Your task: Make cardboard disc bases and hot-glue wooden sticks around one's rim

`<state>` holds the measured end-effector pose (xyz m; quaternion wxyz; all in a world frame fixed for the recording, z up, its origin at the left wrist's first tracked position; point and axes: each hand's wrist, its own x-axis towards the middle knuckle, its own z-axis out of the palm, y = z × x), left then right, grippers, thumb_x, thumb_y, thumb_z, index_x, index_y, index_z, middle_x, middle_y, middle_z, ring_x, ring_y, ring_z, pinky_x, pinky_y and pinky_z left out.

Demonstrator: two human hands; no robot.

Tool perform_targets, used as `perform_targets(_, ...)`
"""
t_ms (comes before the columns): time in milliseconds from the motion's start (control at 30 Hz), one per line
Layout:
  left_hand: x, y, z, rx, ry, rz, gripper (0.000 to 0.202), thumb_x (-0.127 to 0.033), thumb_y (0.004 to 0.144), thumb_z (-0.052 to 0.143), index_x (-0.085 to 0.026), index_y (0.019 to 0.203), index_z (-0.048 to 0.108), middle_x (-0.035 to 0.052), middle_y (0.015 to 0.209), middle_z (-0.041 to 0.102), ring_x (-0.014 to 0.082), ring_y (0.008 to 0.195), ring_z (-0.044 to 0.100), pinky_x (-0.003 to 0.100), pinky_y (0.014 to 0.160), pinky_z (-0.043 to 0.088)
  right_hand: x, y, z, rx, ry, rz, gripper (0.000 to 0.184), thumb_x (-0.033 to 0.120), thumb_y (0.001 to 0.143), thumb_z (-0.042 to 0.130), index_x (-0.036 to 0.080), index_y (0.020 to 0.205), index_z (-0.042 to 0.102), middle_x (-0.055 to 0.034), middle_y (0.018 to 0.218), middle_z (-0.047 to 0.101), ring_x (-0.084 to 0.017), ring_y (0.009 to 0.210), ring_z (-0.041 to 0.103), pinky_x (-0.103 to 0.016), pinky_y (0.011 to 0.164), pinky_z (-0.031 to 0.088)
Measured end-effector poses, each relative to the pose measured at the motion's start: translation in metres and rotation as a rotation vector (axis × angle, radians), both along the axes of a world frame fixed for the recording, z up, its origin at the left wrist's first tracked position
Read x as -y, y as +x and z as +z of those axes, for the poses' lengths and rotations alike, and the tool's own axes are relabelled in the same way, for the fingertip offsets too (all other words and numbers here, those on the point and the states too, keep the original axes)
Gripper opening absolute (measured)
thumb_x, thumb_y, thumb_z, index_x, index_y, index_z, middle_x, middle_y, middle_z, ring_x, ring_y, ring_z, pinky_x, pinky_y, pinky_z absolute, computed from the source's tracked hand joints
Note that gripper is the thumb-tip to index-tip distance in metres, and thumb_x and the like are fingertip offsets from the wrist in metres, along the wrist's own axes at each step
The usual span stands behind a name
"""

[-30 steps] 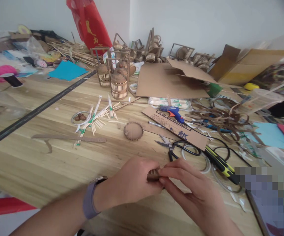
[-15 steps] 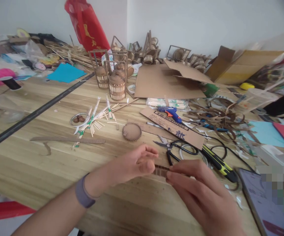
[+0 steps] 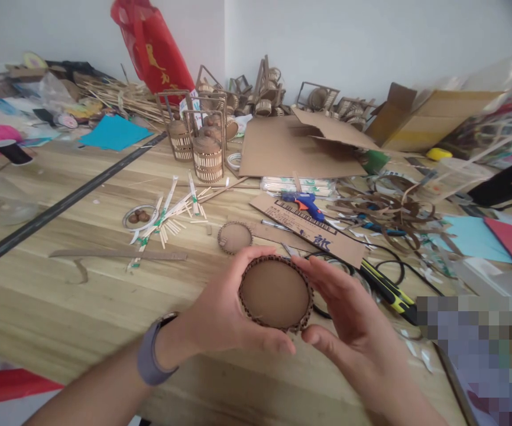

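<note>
Between my two hands I hold a round cardboard disc with a raised corrugated rim (image 3: 276, 294), its brown flat face turned up toward me. My left hand (image 3: 233, 310) wraps its left side, thumb along the near edge. On the right side, my right hand (image 3: 349, 325) grips the rim with fingers at the far edge and thumb near the front. A similar small round cardboard tray (image 3: 236, 237) lies on the table just beyond. Scissors (image 3: 291, 251) lie partly hidden behind my right hand.
A blue glue gun (image 3: 305, 205) rests by a printed cardboard strip (image 3: 313, 231). To the right lie a yellow-black utility knife (image 3: 389, 290) and curled brown strips (image 3: 384, 204). Cut sticks (image 3: 169, 222) are scattered left of centre. Small lidded baskets (image 3: 208, 157) stand farther back.
The round cardboard piece has turned from edge-on to face up. My left hand has closed around its left side, and my right hand has shifted along its right rim.
</note>
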<state>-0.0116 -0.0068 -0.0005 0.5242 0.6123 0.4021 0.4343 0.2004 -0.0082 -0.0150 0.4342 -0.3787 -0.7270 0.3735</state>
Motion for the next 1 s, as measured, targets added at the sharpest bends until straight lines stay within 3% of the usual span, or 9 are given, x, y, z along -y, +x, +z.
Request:
perform_targets(200,0.004,0.003,-0.001,-0.076,0.081,0.048,0.094,-0.046,0.052,0.090,-0.027,0.130,0.042,0.0073,0.130,0.053,0.0306,0.117,0.054,0.043,0.101,0.044,0.004,-0.001,-0.004,-0.006,0.000,0.002,0.062,0.042,0.083,0.069,0.040,0.139,0.042,-0.0020,0.144,0.052,-0.021,0.133,0.047,-0.036,0.109,0.042)
perform_targets(600,0.008,0.008,0.002,-0.266,0.221,0.112,0.087,-0.042,0.059,0.083,-0.023,0.132,0.038,0.0104,0.127,0.054,0.0296,0.109,0.058,0.043,0.098,0.046,0.003,-0.003,-0.009,-0.051,0.028,0.056,0.068,0.039,0.084,0.068,0.035,0.145,0.036,-0.0094,0.145,0.051,-0.026,0.133,0.046,-0.043,0.107,0.044)
perform_targets(700,0.011,0.010,0.002,-0.273,0.285,0.131,0.087,-0.046,0.062,0.082,-0.022,0.133,0.037,0.0119,0.131,0.052,0.0310,0.113,0.056,0.043,0.100,0.045,0.004,-0.007,-0.009,-0.099,-0.005,0.101,0.067,0.045,0.090,0.059,0.035,0.149,0.028,-0.0080,0.152,0.041,-0.026,0.138,0.039,-0.045,0.107,0.044)
perform_targets(800,0.013,0.015,0.001,-0.298,0.389,0.142,0.083,-0.044,0.065,0.081,-0.022,0.132,0.036,0.0126,0.135,0.051,0.0318,0.122,0.051,0.042,0.103,0.043,0.005,-0.012,-0.015,-0.117,0.019,0.086,0.068,0.062,0.092,0.039,0.036,0.152,0.020,-0.0048,0.157,0.032,-0.028,0.141,0.033,-0.050,0.104,0.046)
perform_targets(1000,0.017,0.025,-0.007,-0.348,0.511,0.170,0.083,-0.037,0.068,0.081,-0.021,0.132,0.031,0.0137,0.133,0.051,0.0291,0.123,0.050,0.040,0.104,0.043,0.010,-0.021,-0.028,-0.004,0.057,-0.073,0.077,0.071,0.086,0.038,0.040,0.153,0.014,-0.0021,0.151,0.042,-0.029,0.138,0.038,-0.051,0.101,0.048)
